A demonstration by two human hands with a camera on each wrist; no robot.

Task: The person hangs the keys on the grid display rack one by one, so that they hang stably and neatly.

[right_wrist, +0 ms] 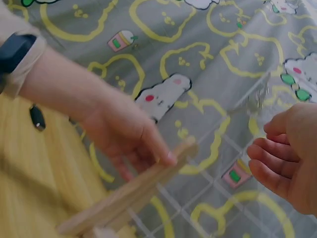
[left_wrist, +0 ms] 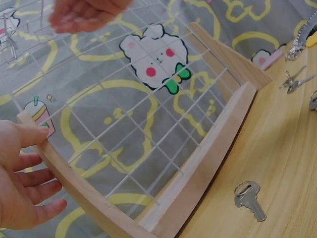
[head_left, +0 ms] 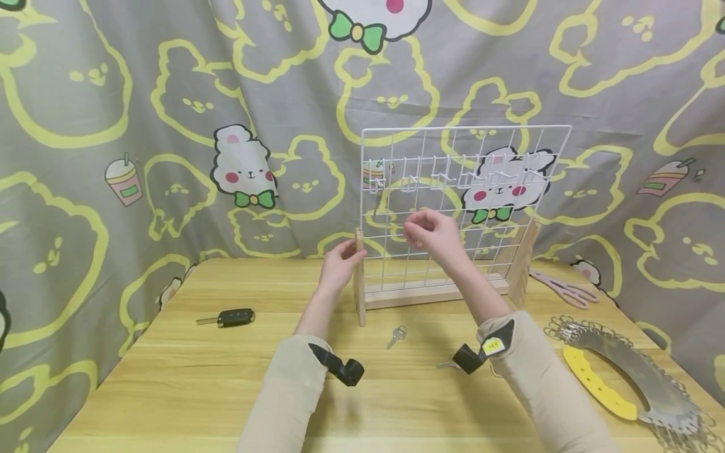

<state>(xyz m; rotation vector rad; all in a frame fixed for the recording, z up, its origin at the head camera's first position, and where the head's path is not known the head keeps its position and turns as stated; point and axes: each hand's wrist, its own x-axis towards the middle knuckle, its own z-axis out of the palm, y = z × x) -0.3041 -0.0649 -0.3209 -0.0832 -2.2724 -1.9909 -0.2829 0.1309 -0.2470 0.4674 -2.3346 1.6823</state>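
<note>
hanging key [head_left: 376, 205]: on leftmost hook of wire rack [head_left: 436, 294], up and left of right hand [head_left: 435, 234]; right hand: loosely curled, holding nothing; left hand [head_left: 338, 265]: gripping wooden post [head_left: 360, 286]; loose key [head_left: 398, 335]: on desk [head_left: 170, 377]

1. Loose, plain beige fabric left sleeve [head_left: 277, 396], at seven o'clock in the head view; matching right sleeve [head_left: 549, 384] at five.
2. Black left strap [head_left: 324, 356] carrying a rounded black wrist camera [head_left: 354, 372] at the cuff's four o'clock.
3. Black right strap [head_left: 505, 333], yellow-and-white lettered label [head_left: 493, 345]; similar camera [head_left: 467, 358] towards eight.
</note>
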